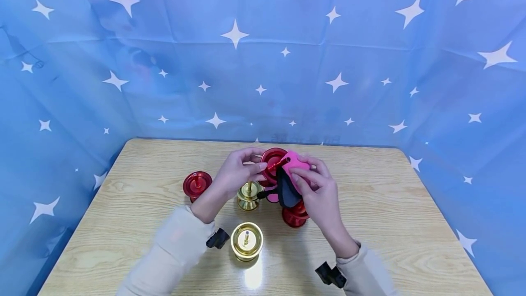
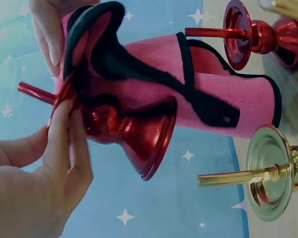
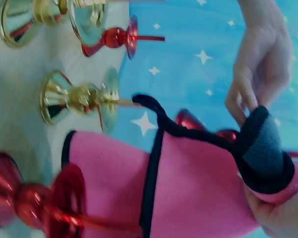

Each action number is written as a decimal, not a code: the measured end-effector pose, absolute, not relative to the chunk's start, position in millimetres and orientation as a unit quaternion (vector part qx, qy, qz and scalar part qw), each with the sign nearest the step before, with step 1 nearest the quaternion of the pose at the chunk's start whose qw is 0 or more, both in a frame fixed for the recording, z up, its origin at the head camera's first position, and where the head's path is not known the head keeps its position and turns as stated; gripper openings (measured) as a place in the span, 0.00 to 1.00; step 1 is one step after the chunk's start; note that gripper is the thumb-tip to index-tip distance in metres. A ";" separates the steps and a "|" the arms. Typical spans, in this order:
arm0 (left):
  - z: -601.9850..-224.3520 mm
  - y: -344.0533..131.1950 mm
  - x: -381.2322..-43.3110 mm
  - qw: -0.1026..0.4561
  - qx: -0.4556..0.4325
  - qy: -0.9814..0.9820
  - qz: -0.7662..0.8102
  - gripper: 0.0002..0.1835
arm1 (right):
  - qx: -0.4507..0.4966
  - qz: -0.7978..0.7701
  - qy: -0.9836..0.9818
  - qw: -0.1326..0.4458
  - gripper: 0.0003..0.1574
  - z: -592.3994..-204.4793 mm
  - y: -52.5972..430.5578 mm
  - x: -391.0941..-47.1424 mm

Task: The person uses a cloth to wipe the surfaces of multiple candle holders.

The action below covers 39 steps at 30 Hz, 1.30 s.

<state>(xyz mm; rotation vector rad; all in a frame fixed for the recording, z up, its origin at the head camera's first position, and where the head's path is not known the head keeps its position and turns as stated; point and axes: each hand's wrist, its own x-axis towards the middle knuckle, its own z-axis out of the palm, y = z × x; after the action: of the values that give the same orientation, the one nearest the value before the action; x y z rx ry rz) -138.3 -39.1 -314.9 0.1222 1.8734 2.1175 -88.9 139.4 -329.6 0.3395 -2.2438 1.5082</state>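
Note:
My left hand (image 1: 238, 171) grips a red metal candlestick (image 2: 149, 131) by its dish, raised above the table and lying sideways in the left wrist view. Its thin spike sticks out past the fingers. My right hand (image 1: 323, 192) pinches a pink cloth (image 3: 193, 183) with black edging, pressed against the dish. From that cloth a black strap (image 2: 215, 111) hangs down, and its lower part drapes beside the foot. Close beneath the hands stand a gold candlestick (image 1: 248, 198) and another red candlestick (image 1: 295, 217), partly covered by the cloth and right hand.
A third red candlestick (image 1: 197, 184) stands to the left, beside my left forearm. Toward the front, between the forearms, stands a second gold candlestick (image 1: 246, 246). The wooden table (image 1: 402, 223) ends at the back against a blue curtain (image 1: 263, 67) with white stars.

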 end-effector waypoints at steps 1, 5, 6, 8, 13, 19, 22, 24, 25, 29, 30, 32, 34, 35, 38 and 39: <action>-315.4 -38.2 -138.1 0.150 0.041 0.653 0.741 0.16 | 0.122 0.539 -0.806 0.214 0.09 -332.3 138.1 -87.5; -317.2 -39.1 -138.4 0.149 0.054 0.669 0.726 0.12 | 0.123 0.537 -0.808 0.210 0.09 -337.7 136.2 -84.3; -317.5 -40.2 -138.5 0.153 0.060 0.677 0.717 0.12 | 0.124 0.537 -0.809 0.204 0.09 -337.1 137.3 -84.7; -317.4 -42.4 -138.7 0.169 0.076 0.694 0.696 0.12 | 0.127 0.535 -0.812 0.194 0.09 -333.4 140.5 -86.3; -317.5 -42.8 -138.7 0.202 0.107 0.718 0.658 0.13 | 0.147 0.520 -0.819 0.194 0.09 -324.4 146.1 -91.3; -322.6 -39.2 -138.6 0.168 0.074 0.728 0.660 0.12 | 0.149 0.521 -0.813 0.212 0.09 -330.1 141.2 -87.1; -324.5 -39.3 -139.2 0.139 0.050 0.731 0.667 0.11 | 0.152 0.520 -0.811 0.223 0.10 -335.5 136.8 -81.8; -324.9 -40.2 -139.7 0.129 0.045 0.734 0.665 0.11 | 0.156 0.515 -0.811 0.228 0.10 -338.0 134.9 -79.4; -325.1 -41.1 -140.1 0.130 0.047 0.736 0.663 0.11 | 0.160 0.513 -0.811 0.230 0.10 -338.7 134.3 -78.9; -323.6 -44.9 -140.8 0.167 0.082 0.743 0.643 0.13 | 0.182 0.501 -0.812 0.237 0.11 -337.2 135.9 -81.2; -323.0 -45.7 -140.8 0.179 0.096 0.747 0.634 0.13 | 0.192 0.493 -0.814 0.237 0.11 -336.0 136.9 -82.7; -322.2 -46.4 -140.8 0.199 0.120 0.751 0.618 0.14 | 0.213 0.478 -0.819 0.235 0.11 -333.5 139.1 -86.1; -321.5 -46.3 -140.6 0.209 0.131 0.755 0.608 0.14 | 0.230 0.465 -0.824 0.227 0.10 -331.2 141.1 -89.6; -321.4 -46.0 -140.4 0.212 0.132 0.753 0.609 0.14 | 0.232 0.463 -0.826 0.221 0.10 -330.4 142.1 -91.0; -321.2 -45.3 -139.9 0.215 0.098 0.728 0.644 0.14 | 0.199 0.479 -0.830 0.205 0.09 -329.1 144.5 -92.7; -321.3 -45.3 -139.7 0.213 0.084 0.718 0.658 0.14 | 0.180 0.491 -0.829 0.199 0.09 -329.1 145.1 -92.8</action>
<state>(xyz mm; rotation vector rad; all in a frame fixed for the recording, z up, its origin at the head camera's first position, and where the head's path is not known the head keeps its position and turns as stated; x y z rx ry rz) -139.7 -45.3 -321.3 0.2345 1.9927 1.8254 -92.8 145.1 -329.1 0.5024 -2.3178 1.3732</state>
